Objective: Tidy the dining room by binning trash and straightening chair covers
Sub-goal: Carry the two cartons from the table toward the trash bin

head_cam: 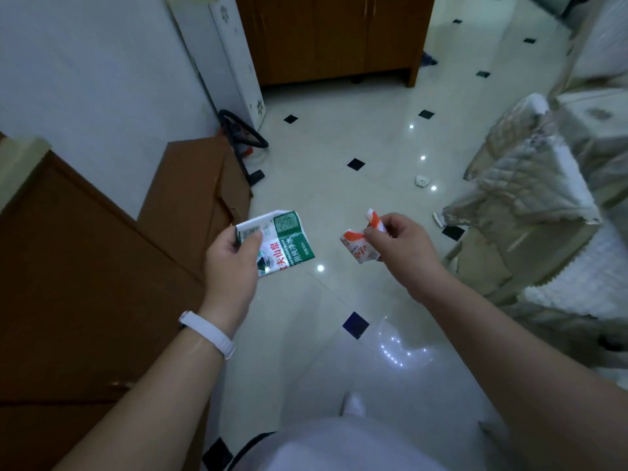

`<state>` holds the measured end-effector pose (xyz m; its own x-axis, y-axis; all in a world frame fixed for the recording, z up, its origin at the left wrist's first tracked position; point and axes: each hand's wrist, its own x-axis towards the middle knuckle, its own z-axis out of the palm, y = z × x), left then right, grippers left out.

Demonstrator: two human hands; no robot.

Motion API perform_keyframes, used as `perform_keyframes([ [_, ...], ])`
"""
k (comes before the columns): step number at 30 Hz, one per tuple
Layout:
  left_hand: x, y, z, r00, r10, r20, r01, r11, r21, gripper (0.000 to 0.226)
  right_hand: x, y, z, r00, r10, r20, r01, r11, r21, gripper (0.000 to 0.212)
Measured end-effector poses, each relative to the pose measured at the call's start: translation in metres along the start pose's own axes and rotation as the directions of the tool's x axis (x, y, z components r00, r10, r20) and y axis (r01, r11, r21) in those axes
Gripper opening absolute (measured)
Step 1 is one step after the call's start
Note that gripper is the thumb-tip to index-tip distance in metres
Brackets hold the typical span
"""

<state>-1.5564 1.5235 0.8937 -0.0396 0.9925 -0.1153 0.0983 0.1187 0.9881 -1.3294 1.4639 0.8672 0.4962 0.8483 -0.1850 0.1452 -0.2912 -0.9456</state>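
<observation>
My left hand [234, 263] grips a crumpled green, white and red bottle label [287, 237] above the tiled floor. My right hand [397, 243] pinches a small orange and white wrapper [356, 248] at about the same height. A small white scrap [422, 181] lies on the floor further ahead, near the chairs. At the right stand chairs with quilted pale covers [530, 178]; the nearest cover looks rumpled and hangs unevenly. No bin is in view.
Flattened cardboard [193, 188] leans on the left wall beside a brown cabinet [68, 266]. A black hose [243, 134] lies by a white appliance [224, 52]. A wooden cupboard [336, 35] stands ahead. The glossy tiled floor [356, 124] runs between them.
</observation>
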Motion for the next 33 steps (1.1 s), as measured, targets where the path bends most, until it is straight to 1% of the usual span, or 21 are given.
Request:
perform_keyframes([
  [3, 0.032, -0.002, 0.018, 0.999, -0.011, 0.035, 0.011, 1.000, -0.002, 0.012, 0.024, 0.003, -0.004, 0.999, 0.019, -0.031, -0.019, 1.000, -0.020, 0.020],
  [7, 0.086, -0.008, 0.037, 0.997, -0.033, 0.068, 0.034, 0.999, -0.019, 0.013, 0.064, 0.007, 0.003, 0.994, 0.056, -0.099, -0.057, 0.998, -0.013, 0.023],
  [11, 0.150, -0.012, 0.052, 0.989, -0.066, 0.129, 0.071, 0.997, -0.029, 0.013, 0.110, -0.001, 0.020, 0.987, 0.085, -0.139, -0.091, 0.995, -0.036, 0.021],
  [17, 0.269, -0.008, 0.075, 0.962, -0.095, 0.256, 0.104, 0.994, -0.019, 0.014, 0.197, -0.039, 0.055, 0.960, 0.084, -0.269, -0.113, 0.989, -0.093, 0.022],
  [19, 0.307, -0.001, 0.082, 0.950, -0.090, 0.300, 0.101, 0.995, -0.022, 0.012, 0.224, -0.058, 0.067, 0.952, 0.079, -0.297, -0.120, 0.985, -0.126, 0.022],
  [22, 0.362, 0.010, 0.092, 0.927, -0.070, 0.369, 0.077, 0.997, -0.004, 0.011, 0.261, -0.080, 0.084, 0.933, 0.065, -0.354, -0.114, 0.986, -0.119, 0.022],
  [24, 0.396, 0.015, 0.099, 0.922, -0.065, 0.382, 0.069, 0.998, 0.003, 0.011, 0.281, -0.089, 0.097, 0.924, 0.061, -0.376, -0.110, 0.988, -0.109, 0.022],
  [29, 0.451, 0.023, 0.112, 0.897, -0.071, 0.437, 0.064, 0.997, 0.031, 0.014, 0.323, -0.097, 0.111, 0.911, 0.109, -0.398, -0.165, 0.980, -0.111, 0.019],
  [33, 0.496, 0.026, 0.136, 0.897, -0.084, 0.434, 0.074, 0.996, 0.039, 0.013, 0.371, -0.100, 0.115, 0.898, 0.118, -0.424, -0.173, 0.980, -0.094, 0.017],
])
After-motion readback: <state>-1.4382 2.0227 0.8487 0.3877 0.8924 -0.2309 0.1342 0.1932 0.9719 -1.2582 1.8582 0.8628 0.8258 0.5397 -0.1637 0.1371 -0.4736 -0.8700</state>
